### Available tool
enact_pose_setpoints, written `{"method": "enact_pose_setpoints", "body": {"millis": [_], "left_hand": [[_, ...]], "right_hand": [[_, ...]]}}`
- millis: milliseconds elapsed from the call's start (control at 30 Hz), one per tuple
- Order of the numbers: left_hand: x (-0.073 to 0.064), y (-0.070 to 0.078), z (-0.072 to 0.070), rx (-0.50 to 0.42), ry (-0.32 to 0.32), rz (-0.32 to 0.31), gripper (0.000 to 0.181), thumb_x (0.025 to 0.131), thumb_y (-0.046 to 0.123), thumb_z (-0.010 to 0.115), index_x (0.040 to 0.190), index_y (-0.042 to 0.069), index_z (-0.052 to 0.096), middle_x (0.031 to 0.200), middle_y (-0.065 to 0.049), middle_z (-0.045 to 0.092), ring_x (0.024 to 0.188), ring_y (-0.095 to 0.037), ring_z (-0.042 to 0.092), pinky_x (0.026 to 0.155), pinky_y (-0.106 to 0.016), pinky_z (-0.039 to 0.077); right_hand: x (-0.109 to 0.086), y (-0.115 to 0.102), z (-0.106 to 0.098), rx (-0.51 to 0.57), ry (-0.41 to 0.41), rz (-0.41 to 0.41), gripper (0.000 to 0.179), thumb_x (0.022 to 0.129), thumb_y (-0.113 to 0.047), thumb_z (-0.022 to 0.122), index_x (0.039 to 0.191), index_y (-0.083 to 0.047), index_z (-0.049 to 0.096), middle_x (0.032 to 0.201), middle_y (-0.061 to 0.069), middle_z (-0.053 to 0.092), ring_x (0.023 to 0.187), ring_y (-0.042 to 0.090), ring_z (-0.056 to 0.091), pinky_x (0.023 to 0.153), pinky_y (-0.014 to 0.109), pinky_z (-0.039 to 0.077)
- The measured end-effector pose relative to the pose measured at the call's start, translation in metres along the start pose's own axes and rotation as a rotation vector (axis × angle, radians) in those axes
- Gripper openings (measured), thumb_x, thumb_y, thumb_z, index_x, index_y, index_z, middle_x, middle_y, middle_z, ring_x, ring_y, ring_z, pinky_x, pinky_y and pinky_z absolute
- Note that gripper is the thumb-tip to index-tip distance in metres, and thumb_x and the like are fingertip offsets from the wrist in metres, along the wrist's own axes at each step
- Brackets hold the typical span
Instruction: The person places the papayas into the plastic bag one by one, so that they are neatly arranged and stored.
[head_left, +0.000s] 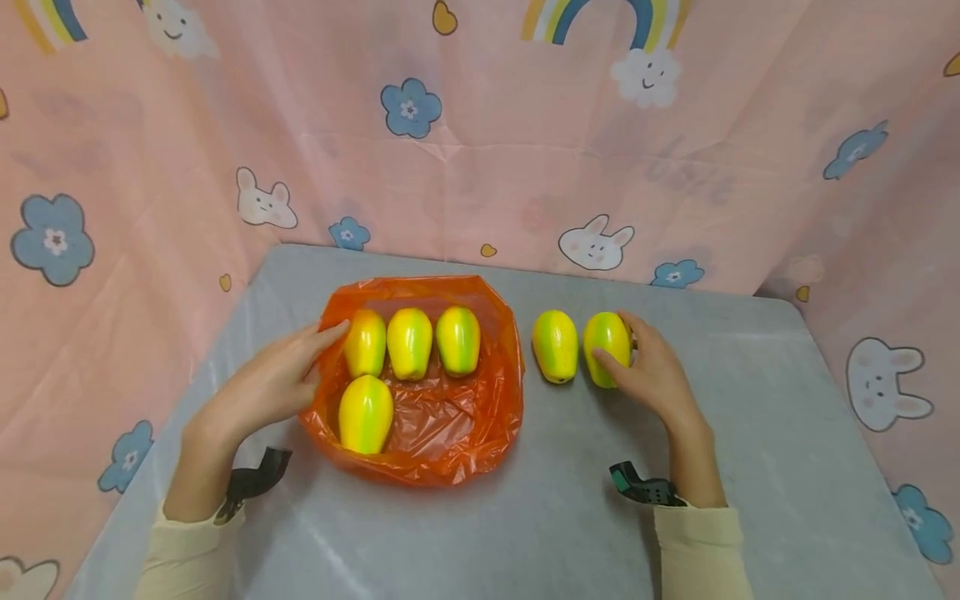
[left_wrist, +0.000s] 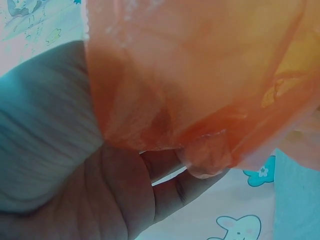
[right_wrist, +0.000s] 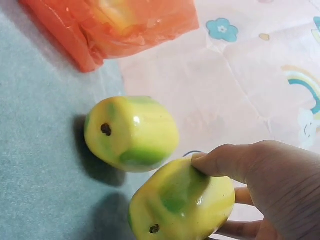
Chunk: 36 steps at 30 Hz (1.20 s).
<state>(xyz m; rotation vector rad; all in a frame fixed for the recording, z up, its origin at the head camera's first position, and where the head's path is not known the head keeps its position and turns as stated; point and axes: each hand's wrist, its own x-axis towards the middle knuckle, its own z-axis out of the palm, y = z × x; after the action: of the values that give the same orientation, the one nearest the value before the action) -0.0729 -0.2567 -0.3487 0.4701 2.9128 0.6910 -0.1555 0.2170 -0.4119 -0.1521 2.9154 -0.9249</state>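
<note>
An orange plastic bag [head_left: 450, 467] lies spread wide at its mouth, with several yellow papayas with green stripes in it; three form a row at the back and one papaya [head_left: 366, 415] sits at the front left. My left hand [head_left: 273, 379] grips the bag's left rim, its index finger by the back-left papaya [head_left: 365, 343]. In the left wrist view, orange film [left_wrist: 165, 65] covers part of the fingers. Right of the bag, my right hand [head_left: 656, 367] holds a papaya [right_wrist: 175, 200] between thumb and fingers. Another papaya [head_left: 555, 346] stands between it and the bag.
The grey table [head_left: 570, 533] carries everything. A pink curtain [head_left: 480, 167] printed with rabbits, flowers and rainbows hangs behind it and along both sides. Each wrist wears a black camera mount, such as the right mount [head_left: 647, 487].
</note>
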Motion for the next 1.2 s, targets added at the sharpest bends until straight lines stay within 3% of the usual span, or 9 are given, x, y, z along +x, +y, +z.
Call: {"method": "enact_pose_setpoints", "body": {"millis": [233,733,1067,1200], "left_hand": [[0.000,-0.001,-0.003,0.001,-0.012,-0.009,0.066,0.094,-0.006,0.055,0.159,-0.001,0.044,0.161,-0.025,0.049,0.120,-0.037,0.060,0.103,-0.058,0.058],[-0.003,0.000,-0.001,-0.027,-0.023,-0.022,0.065,0.097,-0.004,0.055,0.160,0.000,0.042,0.165,-0.023,0.045,0.135,-0.041,0.056,0.110,-0.062,0.052],[-0.001,0.002,-0.001,-0.038,-0.020,-0.032,0.066,0.097,-0.003,0.055,0.161,0.002,0.041,0.166,-0.023,0.044,0.128,-0.038,0.058,0.107,-0.060,0.056],[-0.001,0.002,-0.001,-0.037,-0.015,-0.024,0.066,0.097,-0.003,0.055,0.161,0.001,0.042,0.165,-0.023,0.045,0.130,-0.039,0.058,0.108,-0.061,0.054]], "right_hand": [[-0.003,-0.008,-0.003,0.013,0.030,-0.011,0.083,0.100,-0.037,0.069,0.164,-0.002,0.032,0.161,0.030,0.043,0.136,0.051,0.050,0.112,0.071,0.047],[-0.010,-0.012,-0.005,0.025,0.065,-0.036,0.081,0.099,-0.034,0.070,0.163,-0.003,0.033,0.159,0.030,0.045,0.135,0.052,0.052,0.107,0.070,0.052],[-0.014,-0.022,-0.013,0.041,0.080,-0.049,0.081,0.100,-0.037,0.070,0.164,-0.005,0.033,0.160,0.030,0.044,0.136,0.054,0.053,0.099,0.067,0.058],[-0.015,-0.024,-0.014,0.100,0.106,-0.073,0.079,0.100,-0.037,0.071,0.163,-0.007,0.035,0.159,0.028,0.047,0.134,0.053,0.056,0.096,0.065,0.060]]}}
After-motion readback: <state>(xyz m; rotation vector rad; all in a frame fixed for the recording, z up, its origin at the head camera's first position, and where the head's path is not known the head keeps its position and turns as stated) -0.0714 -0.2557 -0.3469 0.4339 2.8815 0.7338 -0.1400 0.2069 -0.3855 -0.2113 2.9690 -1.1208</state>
